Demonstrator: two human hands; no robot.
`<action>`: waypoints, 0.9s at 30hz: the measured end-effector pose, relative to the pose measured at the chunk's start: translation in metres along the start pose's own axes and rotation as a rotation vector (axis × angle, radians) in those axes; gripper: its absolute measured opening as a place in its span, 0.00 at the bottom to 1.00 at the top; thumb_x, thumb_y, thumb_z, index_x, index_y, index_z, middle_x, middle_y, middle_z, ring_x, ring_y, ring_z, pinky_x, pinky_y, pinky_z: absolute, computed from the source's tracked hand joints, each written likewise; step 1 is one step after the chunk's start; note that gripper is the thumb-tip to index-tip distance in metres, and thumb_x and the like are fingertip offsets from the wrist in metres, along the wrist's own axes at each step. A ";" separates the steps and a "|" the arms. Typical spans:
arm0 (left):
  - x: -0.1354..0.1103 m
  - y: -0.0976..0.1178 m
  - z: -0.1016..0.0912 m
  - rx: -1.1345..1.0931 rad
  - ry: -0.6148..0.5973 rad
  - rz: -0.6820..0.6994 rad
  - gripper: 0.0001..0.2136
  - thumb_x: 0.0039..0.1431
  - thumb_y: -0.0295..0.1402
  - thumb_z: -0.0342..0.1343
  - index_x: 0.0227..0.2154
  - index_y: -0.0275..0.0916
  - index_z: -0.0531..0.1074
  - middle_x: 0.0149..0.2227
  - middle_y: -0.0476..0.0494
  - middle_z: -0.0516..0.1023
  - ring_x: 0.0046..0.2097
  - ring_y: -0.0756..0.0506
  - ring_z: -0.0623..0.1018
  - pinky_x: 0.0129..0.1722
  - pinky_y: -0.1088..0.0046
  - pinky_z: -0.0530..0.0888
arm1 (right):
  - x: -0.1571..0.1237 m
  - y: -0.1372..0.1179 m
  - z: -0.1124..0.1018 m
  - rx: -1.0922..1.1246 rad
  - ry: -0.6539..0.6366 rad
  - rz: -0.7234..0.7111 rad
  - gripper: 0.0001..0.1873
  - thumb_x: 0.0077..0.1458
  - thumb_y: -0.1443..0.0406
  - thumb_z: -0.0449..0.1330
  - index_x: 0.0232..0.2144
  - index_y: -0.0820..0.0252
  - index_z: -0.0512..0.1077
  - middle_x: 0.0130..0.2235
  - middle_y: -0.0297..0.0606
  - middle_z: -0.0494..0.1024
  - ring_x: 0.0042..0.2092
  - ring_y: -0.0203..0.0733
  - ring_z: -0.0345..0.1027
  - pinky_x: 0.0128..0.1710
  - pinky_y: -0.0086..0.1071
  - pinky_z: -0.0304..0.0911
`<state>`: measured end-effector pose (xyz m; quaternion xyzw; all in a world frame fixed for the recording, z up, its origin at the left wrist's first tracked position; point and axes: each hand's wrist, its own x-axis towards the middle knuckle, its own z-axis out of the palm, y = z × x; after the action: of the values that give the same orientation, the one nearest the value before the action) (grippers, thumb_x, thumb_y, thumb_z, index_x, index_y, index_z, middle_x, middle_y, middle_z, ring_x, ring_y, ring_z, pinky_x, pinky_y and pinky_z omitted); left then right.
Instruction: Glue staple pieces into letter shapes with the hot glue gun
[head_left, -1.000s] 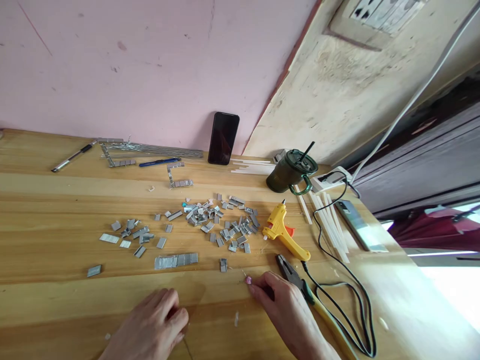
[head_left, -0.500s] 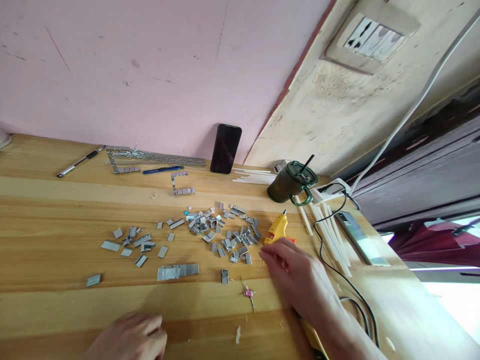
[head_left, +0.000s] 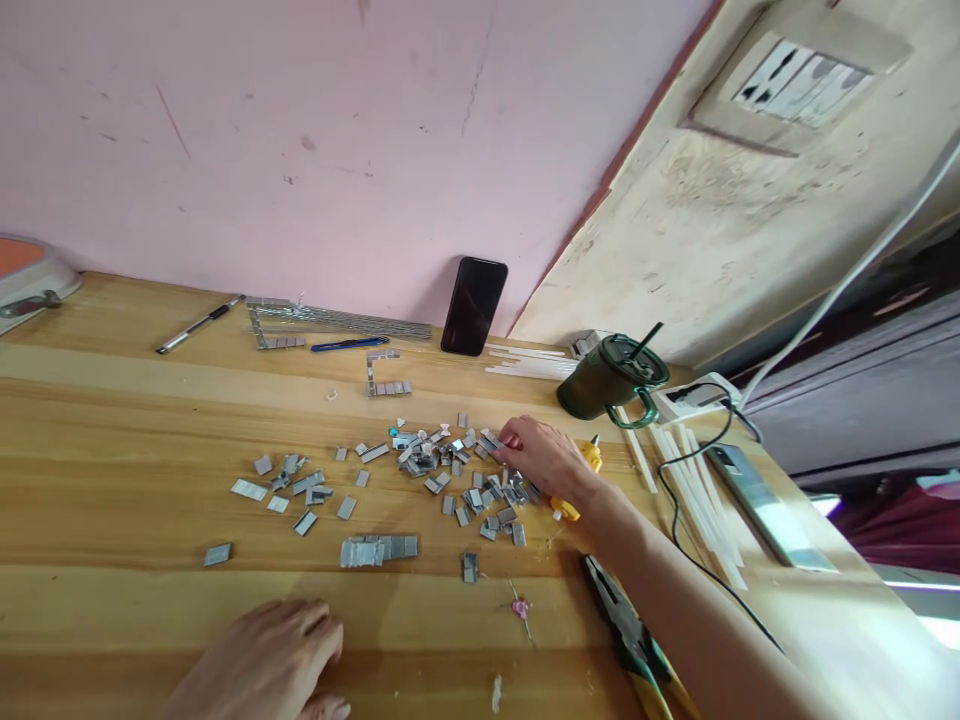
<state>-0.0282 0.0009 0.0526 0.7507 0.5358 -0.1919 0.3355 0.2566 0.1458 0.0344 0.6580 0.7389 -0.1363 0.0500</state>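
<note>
My right hand (head_left: 541, 458) reaches out over the right end of a scatter of small grey metal staple blocks (head_left: 450, 470) on the wooden table (head_left: 150, 420). Its fingers are curled down onto the pieces; I cannot make out whether any is pinched. The hand covers most of a yellow glue gun (head_left: 581, 480). My left hand (head_left: 266, 665) rests flat on the table at the near edge, fingers loosely spread, holding nothing. A small pink bead on a wire (head_left: 519, 608) lies between the two hands.
Pliers with green-yellow handles (head_left: 630, 635) lie by my right forearm. A dark green cup (head_left: 609, 380), black phone (head_left: 473, 305) against the wall, white sticks (head_left: 697, 490), black cable (head_left: 686, 510), a second phone (head_left: 757, 495), pens (head_left: 349, 344) and glued staple strips (head_left: 379, 548) lie about.
My right hand left the pink bead near the table's front, passed over the glue gun and now sits on the staple pile. My left hand slid back slightly. The view shifted up and left.
</note>
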 end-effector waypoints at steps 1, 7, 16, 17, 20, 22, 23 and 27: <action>0.000 -0.001 -0.001 -0.024 0.025 -0.022 0.07 0.57 0.28 0.54 0.36 0.39 0.76 0.41 0.42 0.81 0.44 0.38 0.79 0.44 0.63 0.71 | -0.002 0.001 0.000 0.005 -0.001 -0.013 0.10 0.60 0.60 0.60 0.41 0.61 0.73 0.43 0.38 0.77 0.43 0.43 0.72 0.43 0.40 0.68; 0.012 -0.018 0.008 -0.145 0.296 -0.124 0.06 0.56 0.28 0.54 0.36 0.39 0.72 0.35 0.45 0.79 0.37 0.41 0.79 0.38 0.65 0.71 | -0.008 0.004 0.000 0.029 0.083 -0.043 0.05 0.57 0.63 0.60 0.35 0.58 0.74 0.38 0.38 0.79 0.41 0.46 0.74 0.35 0.33 0.62; 0.038 -0.031 0.021 -0.367 0.530 0.008 0.17 0.53 0.25 0.55 0.46 0.42 0.72 0.46 0.42 0.78 0.43 0.40 0.79 0.44 0.63 0.73 | -0.073 -0.059 0.007 0.100 0.048 -0.362 0.05 0.59 0.66 0.59 0.34 0.55 0.75 0.37 0.34 0.77 0.39 0.40 0.73 0.38 0.29 0.64; 0.039 -0.029 0.020 -0.374 0.531 0.017 0.17 0.52 0.25 0.55 0.45 0.43 0.73 0.47 0.42 0.78 0.44 0.40 0.79 0.45 0.63 0.72 | -0.078 -0.069 0.011 0.078 -0.004 -0.413 0.03 0.57 0.66 0.61 0.34 0.56 0.75 0.37 0.36 0.77 0.41 0.42 0.72 0.39 0.31 0.64; 0.039 -0.026 0.016 -0.394 0.540 0.021 0.14 0.52 0.25 0.54 0.42 0.43 0.74 0.46 0.43 0.79 0.45 0.39 0.79 0.45 0.62 0.72 | -0.081 -0.093 0.020 0.023 -0.089 -0.454 0.09 0.54 0.64 0.64 0.40 0.59 0.74 0.42 0.42 0.76 0.45 0.49 0.71 0.39 0.36 0.66; 0.039 -0.025 0.014 -0.409 0.547 0.016 0.11 0.52 0.26 0.54 0.39 0.42 0.74 0.42 0.43 0.79 0.42 0.38 0.79 0.42 0.61 0.72 | -0.077 -0.101 0.023 0.016 -0.106 -0.451 0.11 0.54 0.65 0.64 0.41 0.62 0.74 0.43 0.44 0.76 0.44 0.51 0.71 0.38 0.38 0.67; 0.039 -0.024 0.014 -0.419 0.551 0.015 0.10 0.52 0.27 0.54 0.38 0.42 0.73 0.41 0.43 0.79 0.41 0.38 0.79 0.41 0.61 0.72 | -0.075 -0.104 0.024 0.018 -0.112 -0.450 0.11 0.54 0.65 0.64 0.41 0.62 0.73 0.42 0.44 0.76 0.44 0.51 0.72 0.38 0.38 0.67; 0.040 -0.025 0.015 -0.472 0.570 0.039 0.08 0.53 0.30 0.53 0.37 0.43 0.72 0.40 0.44 0.79 0.40 0.39 0.79 0.41 0.62 0.72 | -0.072 -0.107 0.025 0.038 -0.141 -0.449 0.09 0.54 0.66 0.62 0.39 0.63 0.74 0.42 0.44 0.77 0.43 0.50 0.72 0.38 0.37 0.67</action>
<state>-0.0364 0.0218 0.0089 0.6858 0.6230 0.1601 0.3404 0.1575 0.0599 0.0429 0.4668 0.8587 -0.2034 0.0577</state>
